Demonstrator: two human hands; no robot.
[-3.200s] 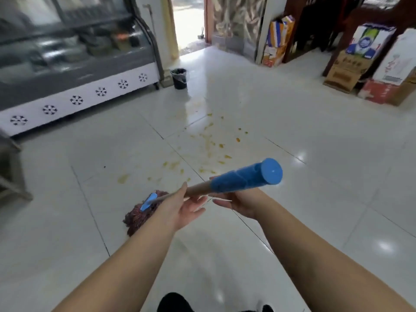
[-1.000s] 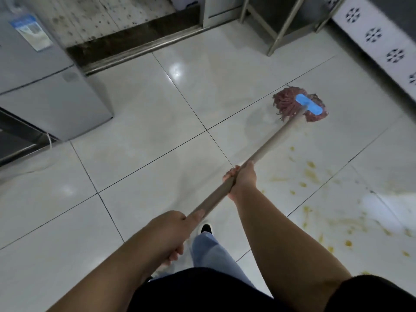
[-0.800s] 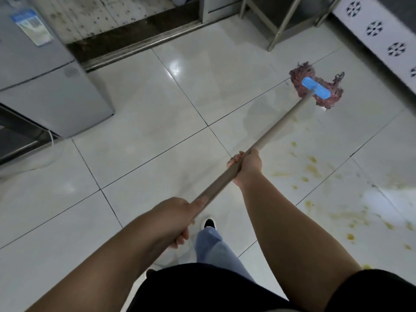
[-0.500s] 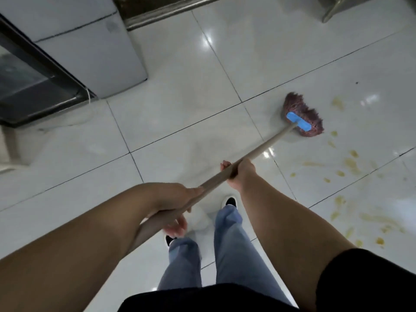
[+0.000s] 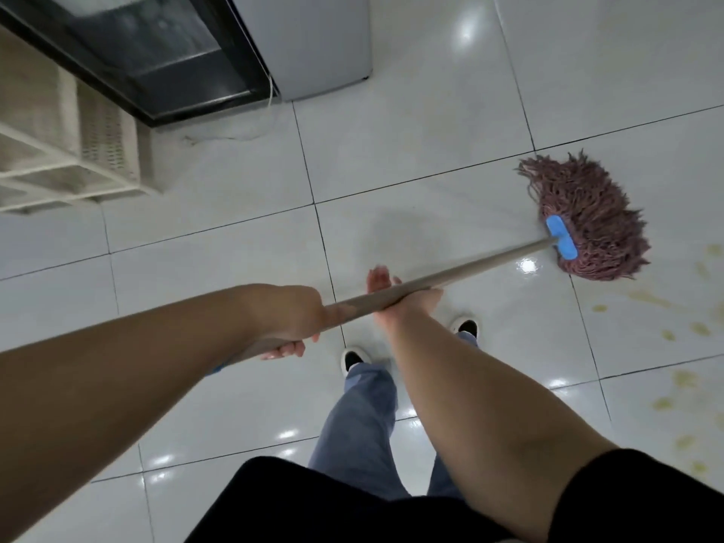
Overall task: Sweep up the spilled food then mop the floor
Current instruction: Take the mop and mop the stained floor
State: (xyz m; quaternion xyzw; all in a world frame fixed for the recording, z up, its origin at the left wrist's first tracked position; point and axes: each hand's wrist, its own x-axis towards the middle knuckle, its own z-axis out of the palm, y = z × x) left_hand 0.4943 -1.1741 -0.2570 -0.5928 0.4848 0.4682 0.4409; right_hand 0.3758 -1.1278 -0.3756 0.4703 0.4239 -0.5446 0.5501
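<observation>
A mop with a reddish-brown string head (image 5: 587, 221) and a blue clamp (image 5: 561, 241) lies on the white tiled floor at the right, just left of the yellow food stains (image 5: 701, 327). Its wooden handle (image 5: 478, 266) slants down-left toward me. My left hand (image 5: 290, 319) grips the handle near its upper end, fingers curled round it. My right hand (image 5: 395, 297) is farther down the handle and underneath it. The handle lies across that palm, and the blurred fingers stick out straight past the stick.
A dark glass-fronted cabinet (image 5: 156, 52) and a grey unit (image 5: 313, 45) stand at the upper left, with a thin cord (image 5: 270, 96) hanging between them. A beige perforated rack (image 5: 78, 150) sits at the left edge. My shoes (image 5: 354, 358) are below the handle.
My view has tipped down and swung left. The mop head has been drawn back beside the stains. My right hand's fingers have loosened from their grip on the handle.
</observation>
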